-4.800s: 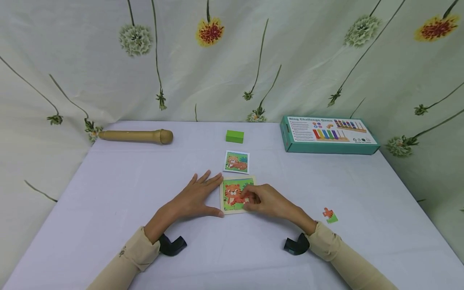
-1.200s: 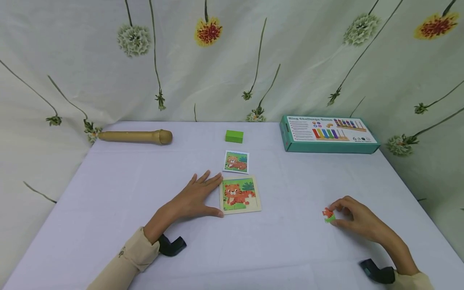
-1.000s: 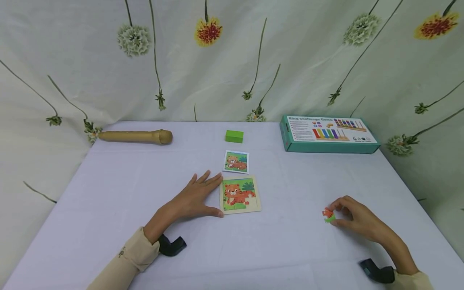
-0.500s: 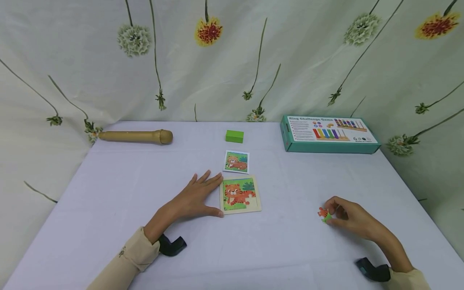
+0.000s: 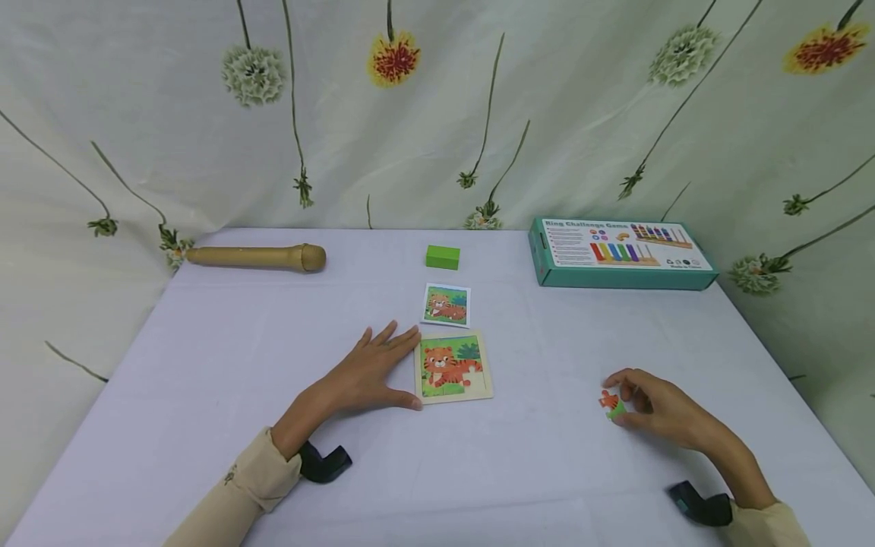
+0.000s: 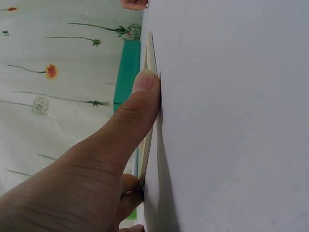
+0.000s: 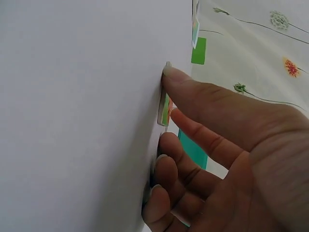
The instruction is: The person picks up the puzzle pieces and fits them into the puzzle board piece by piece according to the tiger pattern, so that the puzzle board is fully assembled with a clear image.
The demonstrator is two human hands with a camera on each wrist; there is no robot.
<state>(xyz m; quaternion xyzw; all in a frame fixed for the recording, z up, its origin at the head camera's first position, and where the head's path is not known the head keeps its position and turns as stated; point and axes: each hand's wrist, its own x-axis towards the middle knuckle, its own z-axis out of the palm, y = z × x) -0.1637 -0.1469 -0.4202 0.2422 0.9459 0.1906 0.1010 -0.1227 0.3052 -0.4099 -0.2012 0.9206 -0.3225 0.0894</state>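
Observation:
A tiger puzzle board (image 5: 488,384) with a pale wooden frame lies flat on the table. Its lower right corner shows bare wood with no picture. My left hand (image 5: 365,372) rests at its left side, fingers spread, with thumb and fingertips against the frame's edge; the left wrist view shows the thumb (image 6: 140,99) on that edge. Well to the right, my right hand (image 5: 663,406) has thumb and forefinger curled about an orange and green puzzle piece (image 5: 608,403) at the tabletop. In the right wrist view the thumb touches one end of the piece (image 7: 164,111).
Just behind the board lies a small tiger picture card (image 5: 447,305). Farther back is a green block (image 5: 443,257). A teal game box (image 5: 622,254) stands at the back right, a tan toy microphone (image 5: 256,257) at the back left. A flowered cloth hangs behind the white table.
My right hand went from the board to the puzzle piece at the right, then shifted slightly left with it. The piece turned a little. My left hand stayed still.

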